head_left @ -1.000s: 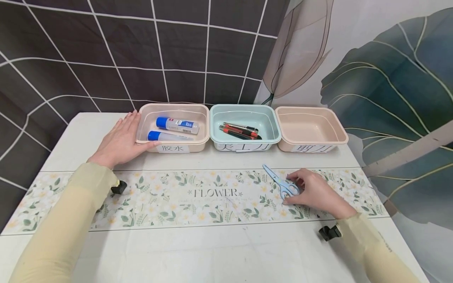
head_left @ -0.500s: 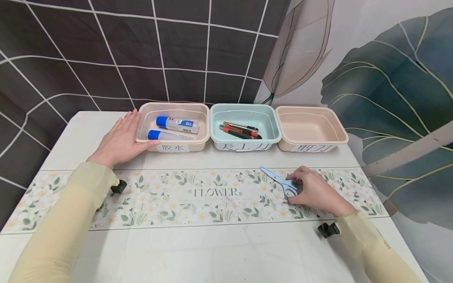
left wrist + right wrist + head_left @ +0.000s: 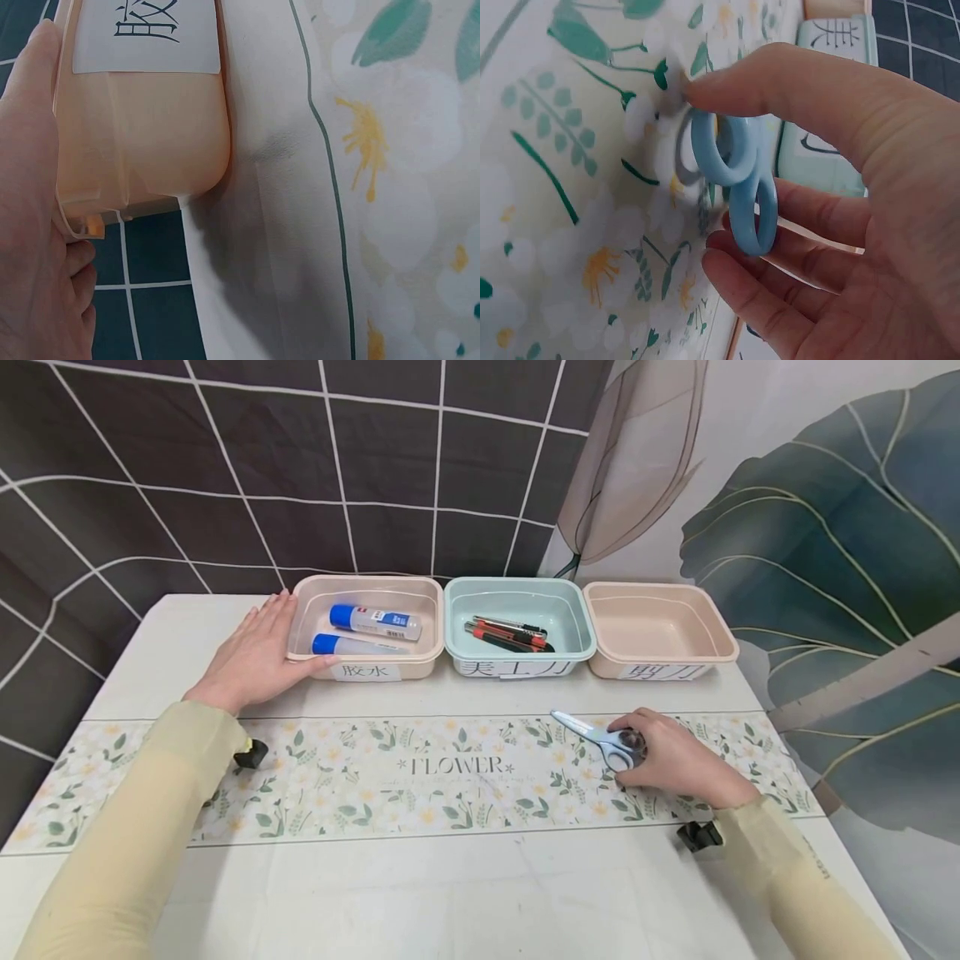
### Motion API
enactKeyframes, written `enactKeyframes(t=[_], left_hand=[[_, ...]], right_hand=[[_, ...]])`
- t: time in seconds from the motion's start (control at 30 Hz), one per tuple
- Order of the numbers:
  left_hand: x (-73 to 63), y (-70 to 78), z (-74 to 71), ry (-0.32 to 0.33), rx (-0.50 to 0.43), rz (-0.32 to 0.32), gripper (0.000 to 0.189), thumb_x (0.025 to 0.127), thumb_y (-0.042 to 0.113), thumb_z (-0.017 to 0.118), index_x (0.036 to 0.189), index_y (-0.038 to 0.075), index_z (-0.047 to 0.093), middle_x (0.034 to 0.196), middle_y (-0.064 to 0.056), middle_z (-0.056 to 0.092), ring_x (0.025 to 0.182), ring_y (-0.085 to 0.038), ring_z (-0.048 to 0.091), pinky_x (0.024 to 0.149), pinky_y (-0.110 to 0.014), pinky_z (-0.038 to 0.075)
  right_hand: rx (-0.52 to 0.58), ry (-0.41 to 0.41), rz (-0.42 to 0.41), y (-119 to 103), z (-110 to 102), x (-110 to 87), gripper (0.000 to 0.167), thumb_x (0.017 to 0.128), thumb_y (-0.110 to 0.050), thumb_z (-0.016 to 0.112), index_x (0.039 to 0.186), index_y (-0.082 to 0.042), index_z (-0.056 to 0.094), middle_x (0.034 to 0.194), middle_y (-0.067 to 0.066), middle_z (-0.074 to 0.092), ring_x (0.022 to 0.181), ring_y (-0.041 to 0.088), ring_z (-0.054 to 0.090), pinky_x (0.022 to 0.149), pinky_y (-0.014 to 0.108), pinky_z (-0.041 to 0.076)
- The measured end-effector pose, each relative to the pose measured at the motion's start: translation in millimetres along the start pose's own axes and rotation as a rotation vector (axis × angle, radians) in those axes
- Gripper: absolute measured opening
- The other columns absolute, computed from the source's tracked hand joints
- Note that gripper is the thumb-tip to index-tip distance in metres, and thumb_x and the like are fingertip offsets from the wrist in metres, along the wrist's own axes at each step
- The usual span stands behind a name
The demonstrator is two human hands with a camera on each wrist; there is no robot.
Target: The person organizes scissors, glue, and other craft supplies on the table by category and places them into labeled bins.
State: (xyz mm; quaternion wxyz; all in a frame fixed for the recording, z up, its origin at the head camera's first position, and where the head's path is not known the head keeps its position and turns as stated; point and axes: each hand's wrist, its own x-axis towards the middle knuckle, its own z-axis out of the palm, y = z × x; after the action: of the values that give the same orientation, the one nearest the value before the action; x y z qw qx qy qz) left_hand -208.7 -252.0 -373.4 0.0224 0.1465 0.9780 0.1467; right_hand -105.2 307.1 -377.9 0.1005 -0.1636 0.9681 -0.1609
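In the head view my left hand (image 3: 255,652) rests along the left end of a peach bin (image 3: 300,610), fingers straight and thumb at its front rim. Two blue-capped glue tubes (image 3: 375,622) lie inside it. My right hand (image 3: 667,760) is at a pair of light blue scissors (image 3: 592,733) on the floral strip, blades pointing to the back left. In the right wrist view the thumb is at one handle loop (image 3: 724,150) and the fingers are behind the other; a shadow shows beside the loops.
To the right of the glue bin stand a mint bin (image 3: 457,610) holding several box cutters (image 3: 510,635) and another peach bin (image 3: 652,627). Paper labels (image 3: 367,672) face front on all three. A dark gridded cloth (image 3: 390,452) hangs behind the table.
The scissors have turned slightly, and their handles have shifted a little right with my right hand. My left hand has stayed at the bin.
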Motion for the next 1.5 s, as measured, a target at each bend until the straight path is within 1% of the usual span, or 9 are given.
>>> enactKeyframes(t=[0.1, 0.17, 0.33, 0.43, 0.67, 0.9, 1.07, 1.3, 1.5], left_hand=[[-0.1, -0.1, -0.6, -0.002, -0.003, -0.002, 0.115, 0.093, 0.073, 0.051, 0.160, -0.005, 0.000, 0.166, -0.027, 0.003, 0.154, -0.038, -0.001, 0.124, -0.045, -0.005], [0.0, 0.0, -0.7, 0.000, -0.006, -0.003, 0.115, 0.093, 0.073, 0.051, 0.160, -0.006, 0.001, 0.166, -0.027, 0.004, 0.154, -0.038, 0.000, 0.124, -0.046, -0.004], [0.2, 0.3, -0.9, 0.009, -0.011, -0.003, 0.114, 0.093, 0.072, 0.051, 0.160, -0.007, 0.003, 0.166, -0.028, 0.005, 0.153, -0.039, 0.001, 0.124, -0.046, -0.003], [0.5, 0.4, -1.1, 0.010, -0.010, -0.005, 0.115, 0.093, 0.073, 0.051, 0.160, -0.006, 0.003, 0.166, -0.028, 0.005, 0.153, -0.039, 0.001, 0.124, -0.046, -0.003], [1.6, 0.1, -0.5, 0.009, -0.008, -0.006, 0.116, 0.092, 0.073, 0.052, 0.160, -0.006, 0.002, 0.166, -0.028, 0.005, 0.154, -0.038, 0.001, 0.124, -0.045, -0.004], [3.0, -0.9, 0.1, 0.009, -0.004, -0.004, 0.116, 0.092, 0.074, 0.052, 0.160, -0.006, 0.001, 0.166, -0.027, 0.005, 0.154, -0.038, 0.001, 0.124, -0.045, -0.004], [3.2, -1.2, 0.4, 0.010, -0.006, -0.004, 0.116, 0.092, 0.074, 0.051, 0.160, -0.006, 0.002, 0.166, -0.028, 0.005, 0.153, -0.039, 0.002, 0.124, -0.046, -0.003], [1.5, -0.8, -0.6, 0.012, -0.005, -0.012, 0.116, 0.092, 0.074, 0.052, 0.160, -0.005, 0.002, 0.166, -0.027, 0.004, 0.153, -0.039, 0.001, 0.124, -0.047, -0.002], [0.3, 0.7, -0.6, 0.007, -0.011, -0.012, 0.117, 0.091, 0.074, 0.053, 0.160, -0.006, 0.002, 0.166, -0.028, 0.005, 0.153, -0.040, 0.002, 0.124, -0.046, -0.003]], right_hand=[[-0.009, -0.010, -0.006, 1, -2, 0.4, 0.069, 0.067, -0.023, 0.092, 0.126, 0.001, 0.066, 0.114, 0.012, 0.063, 0.095, 0.025, 0.060, 0.085, 0.049, 0.053], [-0.020, -0.015, -0.010, 2, -4, 0.9, 0.070, 0.067, -0.026, 0.093, 0.126, 0.002, 0.067, 0.109, 0.010, 0.064, 0.089, 0.023, 0.059, 0.079, 0.045, 0.052], [-0.030, -0.024, -0.006, 3, -5, 3.3, 0.066, 0.066, -0.028, 0.094, 0.120, 0.003, 0.072, 0.098, 0.003, 0.064, 0.081, 0.019, 0.055, 0.073, 0.040, 0.050], [-0.040, -0.014, 0.001, 2, -4, 5.0, 0.064, 0.064, -0.028, 0.092, 0.116, 0.003, 0.073, 0.097, 0.002, 0.064, 0.079, 0.019, 0.055, 0.074, 0.040, 0.050], [-0.043, 0.012, 0.011, 3, 1, 6.3, 0.062, 0.060, -0.028, 0.091, 0.112, 0.001, 0.073, 0.099, 0.005, 0.066, 0.084, 0.021, 0.059, 0.077, 0.045, 0.052], [-0.036, 0.042, -0.002, 5, 3, 6.5, 0.063, 0.059, -0.028, 0.092, 0.112, 0.000, 0.072, 0.096, 0.004, 0.065, 0.081, 0.019, 0.057, 0.072, 0.040, 0.051], [-0.030, 0.067, -0.008, 6, 1, 5.6, 0.063, 0.059, -0.028, 0.092, 0.113, -0.001, 0.072, 0.098, 0.003, 0.064, 0.081, 0.019, 0.058, 0.070, 0.038, 0.051], [-0.018, 0.122, -0.038, 3, -10, 1.0, 0.060, 0.060, -0.024, 0.092, 0.113, -0.004, 0.072, 0.104, 0.004, 0.065, 0.084, 0.019, 0.059, 0.070, 0.037, 0.051], [-0.011, 0.212, -0.075, 2, -31, -3.7, 0.059, 0.061, -0.018, 0.094, 0.113, -0.004, 0.071, 0.106, 0.006, 0.065, 0.088, 0.025, 0.064, 0.073, 0.044, 0.055]])
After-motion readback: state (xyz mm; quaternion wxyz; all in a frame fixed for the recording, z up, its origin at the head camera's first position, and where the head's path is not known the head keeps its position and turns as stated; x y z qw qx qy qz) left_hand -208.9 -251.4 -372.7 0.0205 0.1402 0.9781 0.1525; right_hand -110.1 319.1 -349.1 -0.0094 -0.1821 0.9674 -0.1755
